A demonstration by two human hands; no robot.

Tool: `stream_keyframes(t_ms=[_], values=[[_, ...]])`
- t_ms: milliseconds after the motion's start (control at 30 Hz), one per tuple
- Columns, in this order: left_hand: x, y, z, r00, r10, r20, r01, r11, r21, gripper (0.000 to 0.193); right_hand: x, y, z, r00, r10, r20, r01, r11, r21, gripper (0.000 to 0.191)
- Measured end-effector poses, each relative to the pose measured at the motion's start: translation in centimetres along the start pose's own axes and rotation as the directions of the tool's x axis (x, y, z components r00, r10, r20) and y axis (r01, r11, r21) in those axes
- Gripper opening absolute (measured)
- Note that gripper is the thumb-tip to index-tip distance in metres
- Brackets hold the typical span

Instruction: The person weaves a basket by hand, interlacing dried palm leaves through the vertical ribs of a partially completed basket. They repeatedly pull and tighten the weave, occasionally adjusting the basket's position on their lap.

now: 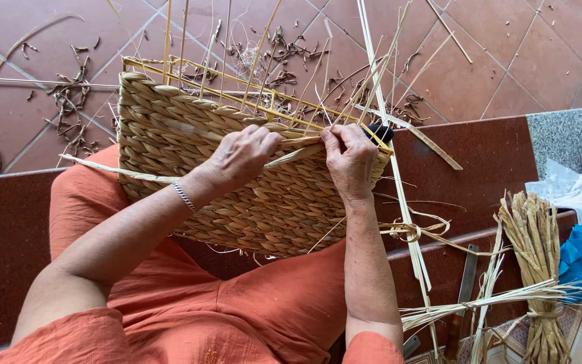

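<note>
Woven basket (237,182) sits on your lap, resting on the orange trousers (190,283), open rim pointing away from you toward the tiled floor (506,61). Its side wall is plaited straw, the top row unfinished.

Your left hand (240,158) lies on the upper edge of the weave, fingers curled and pressed together over a flat straw strand (298,154) that runs across to the other hand. Silver bracelet (184,196) on that wrist.

Your right hand (350,156) is just beside it at the basket's right corner, fingers bent down and closed on the same strand, thumb tucked against the rim. Can't tell exactly which fingertips pinch; they're hidden behind the knuckles.

Thin yellow stakes (223,81) stick up out of the rim and fan away from you. A dark object (380,132) peeks out just past your right knuckles; can't tell what it is.

Loose long strands (412,229) hang down to the right of the basket. A tied bundle of straw (537,269) stands well apart on the right, next to a blue cloth (580,259). Dry scraps (69,94) are scattered over the floor.
</note>
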State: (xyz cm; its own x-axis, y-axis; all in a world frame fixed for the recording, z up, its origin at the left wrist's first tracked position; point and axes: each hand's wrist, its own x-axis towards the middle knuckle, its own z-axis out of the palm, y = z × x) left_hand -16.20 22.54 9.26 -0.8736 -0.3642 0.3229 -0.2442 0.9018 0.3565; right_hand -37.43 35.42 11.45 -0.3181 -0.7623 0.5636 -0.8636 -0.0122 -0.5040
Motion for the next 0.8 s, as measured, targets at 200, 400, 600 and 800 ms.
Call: stream_keyframes(t_ms=[200,400,600,800], values=[[-1.6,-1.2,-0.7,0.978,-0.042,-0.204,0.022,0.994,-0.103,0.010,-0.3,0.7,2.0,0.987,0.136,-0.089,-0.138,0.990,-0.020,0.031],[-0.8,-0.8,-1.6,0.962,0.072,-0.263,0.003,0.962,0.274,0.013,-0.5,0.1,1.9,0.952,-0.299,-0.062,0.291,0.950,-0.116,0.014],[-2.0,2.4,-1.8,0.979,0.184,-0.093,-0.134,0.912,0.389,0.031,-0.1,-0.7,-1.0,0.975,-0.149,0.167,0.147,0.989,0.021,0.022],[-0.7,3.0,-3.1,0.963,0.126,-0.239,0.028,0.833,0.552,0.016,0.4,-0.6,-0.9,0.946,-0.253,0.201,0.259,0.966,-0.002,0.023]])
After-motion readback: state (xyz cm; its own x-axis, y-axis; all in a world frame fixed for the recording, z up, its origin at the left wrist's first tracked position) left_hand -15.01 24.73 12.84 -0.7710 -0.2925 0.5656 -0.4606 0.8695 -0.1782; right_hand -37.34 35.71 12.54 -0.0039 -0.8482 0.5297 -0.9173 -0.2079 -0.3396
